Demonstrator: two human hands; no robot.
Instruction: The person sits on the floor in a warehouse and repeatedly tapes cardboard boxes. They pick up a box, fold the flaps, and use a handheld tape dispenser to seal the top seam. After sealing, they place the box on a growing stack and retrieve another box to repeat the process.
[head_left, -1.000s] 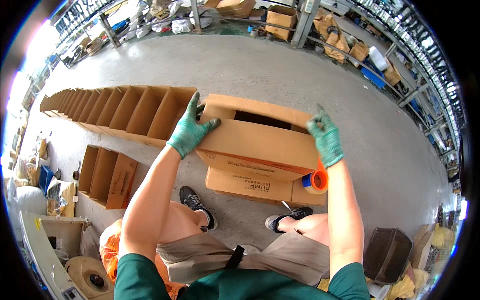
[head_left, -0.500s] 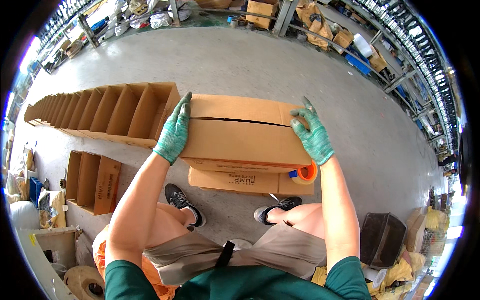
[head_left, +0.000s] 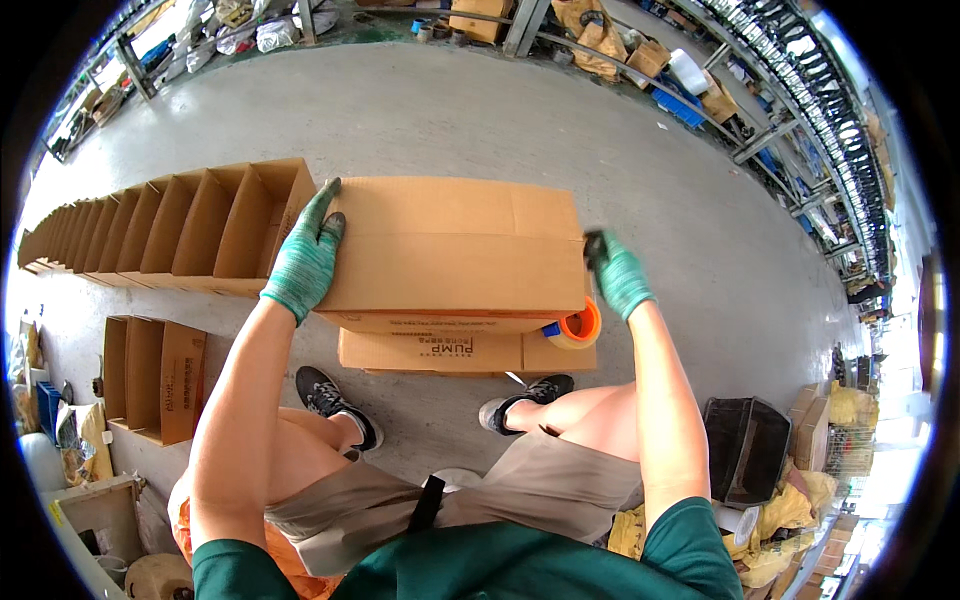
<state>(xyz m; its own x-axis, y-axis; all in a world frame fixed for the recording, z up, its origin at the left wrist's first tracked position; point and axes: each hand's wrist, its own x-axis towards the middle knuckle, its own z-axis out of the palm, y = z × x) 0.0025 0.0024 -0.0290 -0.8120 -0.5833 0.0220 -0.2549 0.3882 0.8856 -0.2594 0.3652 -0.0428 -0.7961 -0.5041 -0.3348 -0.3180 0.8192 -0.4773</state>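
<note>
A cardboard carton [head_left: 450,270] stands in front of me with its top flaps lying flat, their edges meeting along a seam. My left hand [head_left: 305,258], in a green knitted glove with dark fingertips, lies along the carton's left side. Its fingers are stretched out and the thumb rests near the top edge. At the right side is my right hand [head_left: 622,275], gloved alike. Its fingers look bent towards the carton's edge, but their tips are blurred. Below that hand a roll of tape [head_left: 590,326] with an orange rim rests on a flat cardboard piece [head_left: 430,350].
A long row of open cartons [head_left: 190,225] reaches away to the left. Nearer, another open carton [head_left: 160,378] stands on the floor. My shoes [head_left: 330,400] are close to the cardboard. A black bin [head_left: 745,450] sits at the right. Metal racks [head_left: 790,135] line the far side.
The dark gap between the top flaps has closed. My right hand has moved from on top of the carton down to its right side, fingers drawing in. My left hand stays at the left side.
</note>
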